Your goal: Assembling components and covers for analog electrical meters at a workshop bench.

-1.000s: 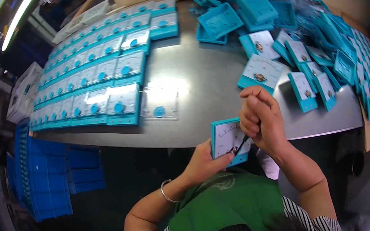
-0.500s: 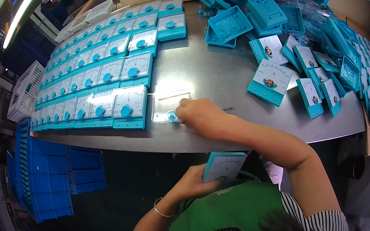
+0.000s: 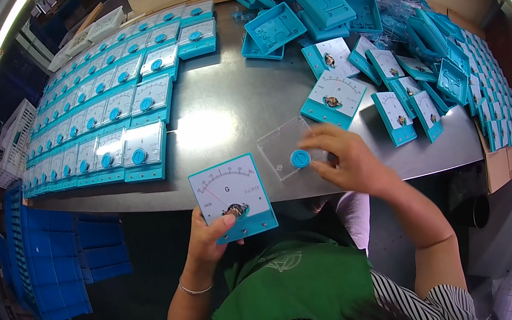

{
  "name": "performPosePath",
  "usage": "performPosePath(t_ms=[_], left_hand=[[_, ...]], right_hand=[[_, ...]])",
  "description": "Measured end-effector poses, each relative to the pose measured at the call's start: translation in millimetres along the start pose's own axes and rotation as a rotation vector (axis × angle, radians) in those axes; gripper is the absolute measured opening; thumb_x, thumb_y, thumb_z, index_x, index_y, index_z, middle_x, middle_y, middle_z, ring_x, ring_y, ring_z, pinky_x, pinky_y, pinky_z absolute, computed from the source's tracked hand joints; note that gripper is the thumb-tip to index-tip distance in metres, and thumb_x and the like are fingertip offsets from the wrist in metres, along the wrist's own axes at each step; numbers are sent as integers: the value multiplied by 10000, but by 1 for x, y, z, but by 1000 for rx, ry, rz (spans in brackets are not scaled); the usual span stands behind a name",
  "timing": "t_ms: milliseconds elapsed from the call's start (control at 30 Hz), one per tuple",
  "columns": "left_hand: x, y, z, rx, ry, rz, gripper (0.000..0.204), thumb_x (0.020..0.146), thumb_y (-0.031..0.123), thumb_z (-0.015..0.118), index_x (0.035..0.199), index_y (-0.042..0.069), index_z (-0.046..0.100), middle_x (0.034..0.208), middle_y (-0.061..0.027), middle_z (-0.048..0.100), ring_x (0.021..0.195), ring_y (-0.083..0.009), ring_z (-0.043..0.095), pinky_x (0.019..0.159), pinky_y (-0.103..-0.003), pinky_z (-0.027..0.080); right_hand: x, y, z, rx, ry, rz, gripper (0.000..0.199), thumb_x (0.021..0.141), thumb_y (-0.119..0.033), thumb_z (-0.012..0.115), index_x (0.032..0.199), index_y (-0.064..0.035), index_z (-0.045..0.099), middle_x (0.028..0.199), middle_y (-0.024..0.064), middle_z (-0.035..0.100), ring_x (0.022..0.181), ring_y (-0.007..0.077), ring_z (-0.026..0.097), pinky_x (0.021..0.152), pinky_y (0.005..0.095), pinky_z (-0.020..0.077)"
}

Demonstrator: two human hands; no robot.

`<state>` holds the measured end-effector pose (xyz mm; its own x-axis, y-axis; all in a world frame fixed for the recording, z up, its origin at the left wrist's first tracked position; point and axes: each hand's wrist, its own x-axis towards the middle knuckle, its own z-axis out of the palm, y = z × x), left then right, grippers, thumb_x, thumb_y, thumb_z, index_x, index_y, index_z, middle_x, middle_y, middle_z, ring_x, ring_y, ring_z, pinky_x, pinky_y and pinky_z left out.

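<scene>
My left hand (image 3: pixel 207 239) grips an uncovered panel meter (image 3: pixel 233 183) by its lower left side, thumb on the dial face. The meter has a white scale plate with a thin needle, a teal base and an exposed metal part low in the middle. To the right, my right hand (image 3: pixel 359 161) pinches the right edge of a clear plastic cover (image 3: pixel 277 147) that carries a round blue knob (image 3: pixel 300 158). The cover is tilted over the table's front edge, apart from the meter. Slight motion blur softens the right fingers.
Rows of covered meters (image 3: pixel 143 151) fill the left of the metal table (image 3: pixel 214 100). Uncovered meters (image 3: pixel 334 100) lie at the right, before a pile of teal cases (image 3: pixel 326 7). More meters (image 3: pixel 490 85) stand far right. Blue crates (image 3: pixel 52 257) sit below left.
My right hand has brought the clear cover off the table, rightward and nearer. My left hand has raised the meter from my lap and turned its dial upright. The whole view has shifted.
</scene>
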<state>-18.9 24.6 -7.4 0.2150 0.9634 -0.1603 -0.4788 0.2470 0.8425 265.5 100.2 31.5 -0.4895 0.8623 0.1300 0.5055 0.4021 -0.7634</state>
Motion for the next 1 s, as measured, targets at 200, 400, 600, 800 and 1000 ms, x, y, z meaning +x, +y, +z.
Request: performPosePath(t_ms=[200,400,600,800,1000], left_hand=[[1,-4,3,-10,90,8,430,761,158,696,1092,-58,527,895,-139,620,659,-178,635,464,-273,548],[1,-3,-6,-66,138,38,444,775,157,682,1119,-62,505,910,-137,611,673,-179,637,459,-273,551],[5,-5,-11,-70,144,25,446,780,154,678,1129,-60,502,929,-142,615,687,-182,643,468,-274,554],[0,-8,-17,-63,167,29,440,787,149,677,1135,-54,497,951,-141,623,699,-180,649,485,-282,557],[-9,-11,-16,-106,131,10,443,876,217,582,1210,-40,444,1054,-171,599,816,-220,653,575,-328,580]], right_hand=[[12,15,19,-383,-121,-99,565,708,-226,750,1226,-104,560,1308,193,418,771,293,645,713,396,512],[11,-10,32,-363,-102,12,736,646,-367,797,1292,-150,517,1368,186,367,881,338,626,724,413,510],[17,3,51,-435,-54,-80,656,683,-391,759,1262,-167,547,1371,205,405,843,322,638,703,396,514],[16,-8,58,-490,28,-49,573,693,-354,744,1202,-146,582,1324,201,453,822,332,643,683,400,517],[12,-8,40,-94,146,18,572,659,-235,780,1187,-114,599,1253,170,520,700,192,592,615,286,492]])
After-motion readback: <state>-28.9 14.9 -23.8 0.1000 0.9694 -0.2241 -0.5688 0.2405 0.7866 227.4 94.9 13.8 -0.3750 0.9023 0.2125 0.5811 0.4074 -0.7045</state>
